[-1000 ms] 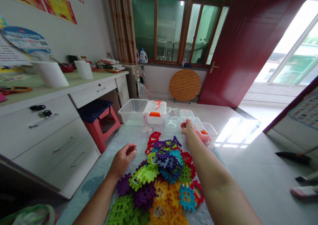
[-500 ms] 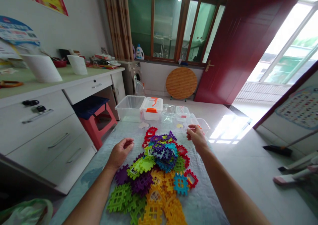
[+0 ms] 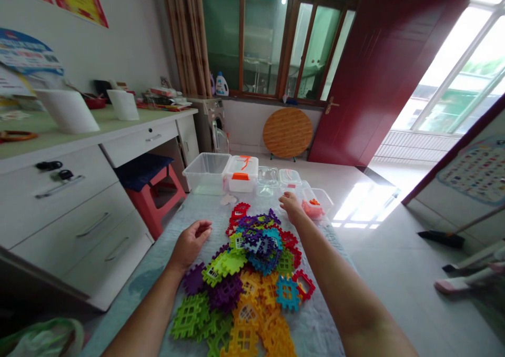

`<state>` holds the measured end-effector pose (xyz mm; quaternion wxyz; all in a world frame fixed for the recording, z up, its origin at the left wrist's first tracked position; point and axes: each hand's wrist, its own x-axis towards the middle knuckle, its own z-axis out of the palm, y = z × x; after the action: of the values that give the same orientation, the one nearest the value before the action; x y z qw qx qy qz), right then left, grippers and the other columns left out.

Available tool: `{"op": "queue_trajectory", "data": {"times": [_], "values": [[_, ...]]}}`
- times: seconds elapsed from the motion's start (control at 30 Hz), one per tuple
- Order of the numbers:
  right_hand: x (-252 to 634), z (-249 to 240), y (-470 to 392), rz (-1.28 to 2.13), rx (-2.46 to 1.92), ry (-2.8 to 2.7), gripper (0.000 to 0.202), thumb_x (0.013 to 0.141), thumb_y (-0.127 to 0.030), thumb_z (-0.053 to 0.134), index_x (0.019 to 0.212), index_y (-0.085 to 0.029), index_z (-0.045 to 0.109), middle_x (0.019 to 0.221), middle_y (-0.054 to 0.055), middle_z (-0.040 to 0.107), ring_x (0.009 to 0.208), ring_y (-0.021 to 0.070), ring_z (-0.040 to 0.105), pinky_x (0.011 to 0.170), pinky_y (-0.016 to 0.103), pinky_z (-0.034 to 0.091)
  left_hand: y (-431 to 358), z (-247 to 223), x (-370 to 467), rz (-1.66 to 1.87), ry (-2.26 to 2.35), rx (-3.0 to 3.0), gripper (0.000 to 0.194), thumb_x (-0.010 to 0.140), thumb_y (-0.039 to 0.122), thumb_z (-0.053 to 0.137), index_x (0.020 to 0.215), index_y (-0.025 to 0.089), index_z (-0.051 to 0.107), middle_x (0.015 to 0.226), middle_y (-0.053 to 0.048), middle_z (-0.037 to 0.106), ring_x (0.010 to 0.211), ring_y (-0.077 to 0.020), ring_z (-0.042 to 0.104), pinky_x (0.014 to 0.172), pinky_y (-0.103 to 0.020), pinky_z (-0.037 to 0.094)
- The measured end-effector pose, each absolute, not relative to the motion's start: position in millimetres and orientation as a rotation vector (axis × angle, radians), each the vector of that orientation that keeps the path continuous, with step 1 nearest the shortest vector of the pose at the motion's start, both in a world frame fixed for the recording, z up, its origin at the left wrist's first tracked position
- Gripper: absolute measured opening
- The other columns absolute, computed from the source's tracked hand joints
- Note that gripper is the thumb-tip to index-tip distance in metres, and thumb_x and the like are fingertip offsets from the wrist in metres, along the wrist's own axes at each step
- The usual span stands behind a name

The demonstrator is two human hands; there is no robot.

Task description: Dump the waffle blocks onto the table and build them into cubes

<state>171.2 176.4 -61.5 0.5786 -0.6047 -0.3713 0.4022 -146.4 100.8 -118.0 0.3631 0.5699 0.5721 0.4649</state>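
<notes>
A heap of interlocking plastic pieces covers the middle of the cloth: purple pieces (image 3: pixel 225 293), green pieces (image 3: pixel 190 315), yellow-orange pieces (image 3: pixel 243 336), a blue piece (image 3: pixel 288 292) and red pieces (image 3: pixel 239 211). Left of the heap, my left hand (image 3: pixel 193 240) rests with loosely curled fingers, thumb apart, holding nothing. Beyond the heap, my right hand (image 3: pixel 291 205) is low over the cloth by the small lidded box (image 3: pixel 290 177). Its fingertips are drawn together, and whatever they hold is hidden. A pale flat shape (image 3: pixel 228 199) lies before the orange-latched box (image 3: pixel 240 174).
An uncovered clear bin (image 3: pixel 207 172) and a clear container (image 3: pixel 268 177) stand along the far edge. At the far right, a clear tray (image 3: pixel 324 199) holds red and orange pieces. A red stool (image 3: pixel 160 199) and white drawers (image 3: pixel 92 223) stand left.
My right hand has moved left, away from the tray, to where a small yellow shape lay; that shape is now hidden. The tray's red contents are now uncovered. My left hand has barely moved.
</notes>
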Motion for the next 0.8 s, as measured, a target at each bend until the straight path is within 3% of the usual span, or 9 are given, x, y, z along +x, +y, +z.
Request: {"op": "queue_trajectory", "data": {"times": [0.13, 0.23, 0.37, 0.5, 0.63, 0.8], "values": [[181, -52, 158, 0.827, -1.427, -0.932, 0.030, 0.063, -0.005, 0.061, 0.089, -0.019, 0.063, 0.093, 0.001, 0.061, 0.075, 0.0137, 0.057, 0.060, 0.023, 0.047, 102, -117, -146, 1.187, 1.480, 1.464, 0.046, 0.068, 0.053, 0.066, 0.096, 0.016, 0.067, 0.090, -0.007, 0.072, 0.087, -0.0245, 0.067, 0.082, -0.035, 0.053], [206, -49, 130, 0.670, -1.458, -0.977, 0.034, 0.064, -0.006, 0.061, 0.094, -0.021, 0.064, 0.106, 0.004, 0.060, 0.089, 0.0169, 0.056, 0.075, 0.026, 0.049, 102, -116, -145, 1.195, 1.471, 1.467, 0.045, 0.067, 0.052, 0.066, 0.095, 0.016, 0.067, 0.089, -0.007, 0.072, 0.086, -0.0241, 0.067, 0.082, -0.035, 0.053], [240, -54, 104, 0.200, -1.739, -1.204, 0.039, 0.069, -0.006, 0.056, 0.104, -0.020, 0.064, 0.119, 0.009, 0.055, 0.104, 0.0228, 0.055, 0.087, 0.031, 0.046, 101, -112, -143, 1.213, 1.451, 1.451, 0.045, 0.064, 0.052, 0.068, 0.091, 0.017, 0.067, 0.087, -0.007, 0.072, 0.084, -0.0239, 0.067, 0.082, -0.035, 0.053], [252, -63, 103, 0.093, -1.875, -1.354, 0.032, 0.075, -0.009, 0.055, 0.103, -0.020, 0.066, 0.110, 0.008, 0.056, 0.091, 0.0196, 0.057, 0.085, 0.030, 0.044, 99, -110, -142, 1.219, 1.458, 1.442, 0.046, 0.064, 0.052, 0.068, 0.091, 0.016, 0.067, 0.086, -0.007, 0.072, 0.084, -0.0231, 0.067, 0.080, -0.034, 0.053], [251, -66, 105, 0.083, -1.879, -1.348, 0.011, 0.078, -0.016, 0.058, 0.083, -0.019, 0.067, 0.090, 0.004, 0.055, 0.078, 0.0165, 0.053, 0.079, 0.028, 0.044, 100, -113, -143, 1.227, 1.455, 1.440, 0.045, 0.064, 0.051, 0.068, 0.092, 0.016, 0.067, 0.086, -0.006, 0.072, 0.084, -0.0229, 0.066, 0.081, -0.034, 0.052], [246, -55, 88, 0.063, -1.775, -1.396, 0.013, 0.081, -0.025, 0.056, 0.073, -0.019, 0.063, 0.083, 0.001, 0.051, 0.069, 0.0138, 0.049, 0.072, 0.028, 0.044, 101, -112, -144, 1.274, 1.414, 1.428, 0.046, 0.065, 0.051, 0.069, 0.093, 0.015, 0.067, 0.091, -0.007, 0.070, 0.088, -0.0231, 0.065, 0.083, -0.035, 0.051]]}}
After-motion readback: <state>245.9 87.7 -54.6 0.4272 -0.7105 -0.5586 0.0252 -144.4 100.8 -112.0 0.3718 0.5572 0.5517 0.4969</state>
